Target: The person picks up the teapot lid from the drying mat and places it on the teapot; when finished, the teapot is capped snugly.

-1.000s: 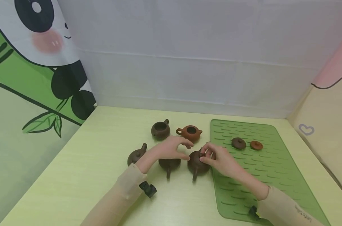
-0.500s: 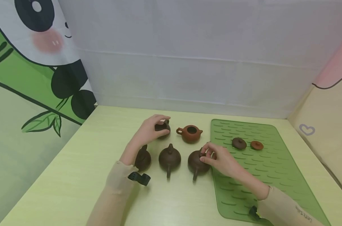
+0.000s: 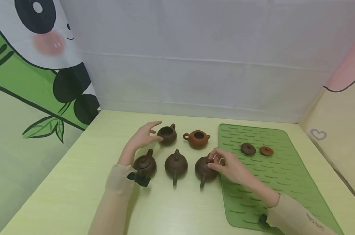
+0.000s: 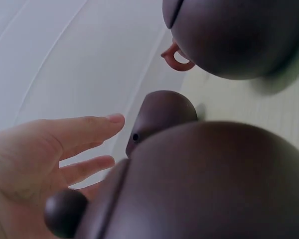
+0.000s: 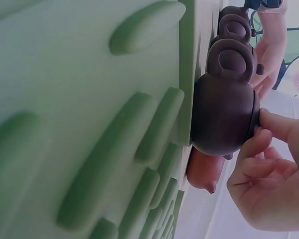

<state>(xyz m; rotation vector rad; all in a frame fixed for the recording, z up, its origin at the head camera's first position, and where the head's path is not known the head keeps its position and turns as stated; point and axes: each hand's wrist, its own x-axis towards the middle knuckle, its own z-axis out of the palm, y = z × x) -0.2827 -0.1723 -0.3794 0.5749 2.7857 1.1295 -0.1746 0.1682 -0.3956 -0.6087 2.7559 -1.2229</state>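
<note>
My right hand [image 3: 228, 164] pinches the knob of the lid on a dark brown teapot [image 3: 201, 169] at the front right; the right wrist view has thumb and fingers [image 5: 274, 122] at that lid, seated on the pot. Beside a lidless dark teapot [image 3: 167, 141] at the back, my left hand [image 3: 142, 136] hovers with fingers spread, holding nothing. Under the left wrist stands a lidded dark teapot [image 3: 147, 167], large in the left wrist view. Another lidded dark teapot [image 3: 176, 166] sits between the two front ones. A lidless reddish teapot [image 3: 198, 142] is behind them.
A green ridged mat [image 3: 259, 186] covers the table's right side, its left edge close to the front right teapot. On it lie a dark lid [image 3: 248, 149] and a reddish lid [image 3: 266, 151]. A pale cloth wall [image 3: 177, 81] rises behind the table.
The left hand has moved from above the middle teapot to the lidless dark teapot, then left and off it. The right hand stays at the same lid knob. The teapots have not moved.
</note>
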